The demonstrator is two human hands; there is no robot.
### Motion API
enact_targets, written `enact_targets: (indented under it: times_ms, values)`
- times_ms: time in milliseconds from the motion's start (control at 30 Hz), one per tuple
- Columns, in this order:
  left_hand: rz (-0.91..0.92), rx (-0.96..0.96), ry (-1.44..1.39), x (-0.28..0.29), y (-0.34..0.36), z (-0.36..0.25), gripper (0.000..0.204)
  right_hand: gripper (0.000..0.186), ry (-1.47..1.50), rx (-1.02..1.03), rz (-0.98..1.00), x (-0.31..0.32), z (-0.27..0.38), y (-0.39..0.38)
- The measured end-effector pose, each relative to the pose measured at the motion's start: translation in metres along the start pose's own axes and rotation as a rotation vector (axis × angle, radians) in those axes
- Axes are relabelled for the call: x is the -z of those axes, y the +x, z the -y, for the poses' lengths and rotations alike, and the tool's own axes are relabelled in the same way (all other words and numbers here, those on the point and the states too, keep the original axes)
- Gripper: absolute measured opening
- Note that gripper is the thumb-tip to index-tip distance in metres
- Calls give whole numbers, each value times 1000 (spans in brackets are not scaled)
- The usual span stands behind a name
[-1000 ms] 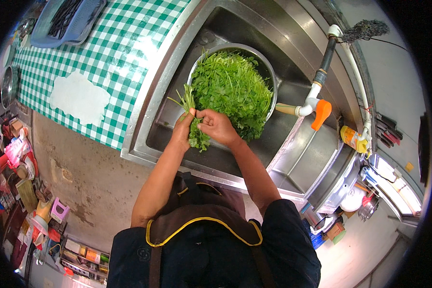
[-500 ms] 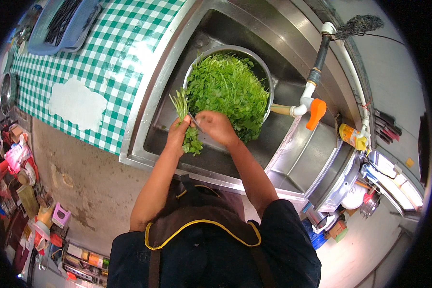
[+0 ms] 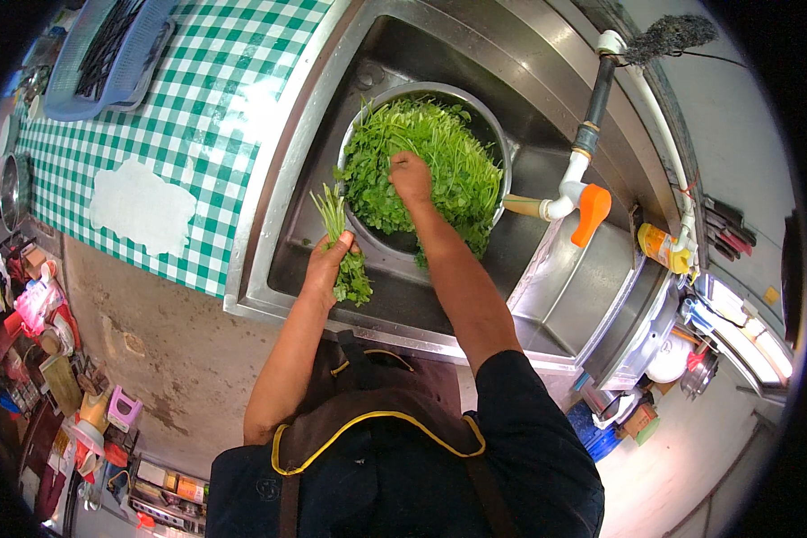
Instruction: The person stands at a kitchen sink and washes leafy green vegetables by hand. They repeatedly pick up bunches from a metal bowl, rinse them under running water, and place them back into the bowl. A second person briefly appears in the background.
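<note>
A round metal basin [image 3: 507,148] heaped with leafy green cilantro [image 3: 457,170] stands in the steel sink [image 3: 287,260]. Left of its rim, my left hand [image 3: 332,260] is closed round a small bunch of cilantro [image 3: 330,211], stems pointing up and away, leaves hanging below the fist. My right hand [image 3: 410,177] reaches over the basin, fingers curled and pressed into the near-left part of the heap. It seems to pinch some cilantro there, though the fingertips are partly hidden by the hand.
A pipe with an orange-handled tap [image 3: 592,215] juts in from the right, its spout near the basin. Left of the sink lies a green checked tablecloth [image 3: 215,134] with a blue basket [image 3: 81,108]. A second steel basin [image 3: 574,287] adjoins at right.
My right hand has left the bunch at my left hand and moved up and right onto the heap. My left hand, still holding the bunch, has dropped slightly toward me.
</note>
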State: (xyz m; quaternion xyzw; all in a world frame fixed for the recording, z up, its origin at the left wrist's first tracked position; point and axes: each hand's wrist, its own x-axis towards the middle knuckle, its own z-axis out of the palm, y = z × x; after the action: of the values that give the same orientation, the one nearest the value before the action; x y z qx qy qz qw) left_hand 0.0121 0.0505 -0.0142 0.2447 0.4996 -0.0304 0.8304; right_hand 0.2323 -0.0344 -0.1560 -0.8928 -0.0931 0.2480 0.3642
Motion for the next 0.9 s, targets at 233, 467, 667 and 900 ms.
enact_targets:
  times_ms: [233, 467, 667, 900]
  values:
    - [26, 55, -36, -4, 2, -2, 20, 30, -105, -24, 7, 6, 2, -3]
    - [-2, 37, -63, -2, -3, -6, 20, 21, -529, 216, -54, 7, 45, -26]
    - [-9, 70, -51, 0, -8, -4, 21, 22, -453, 205, -140, 5, 37, -24]
    - [-16, 64, -47, 1, -5, -3, 20, 22, -473, -92, -29, -1, 64, -15]
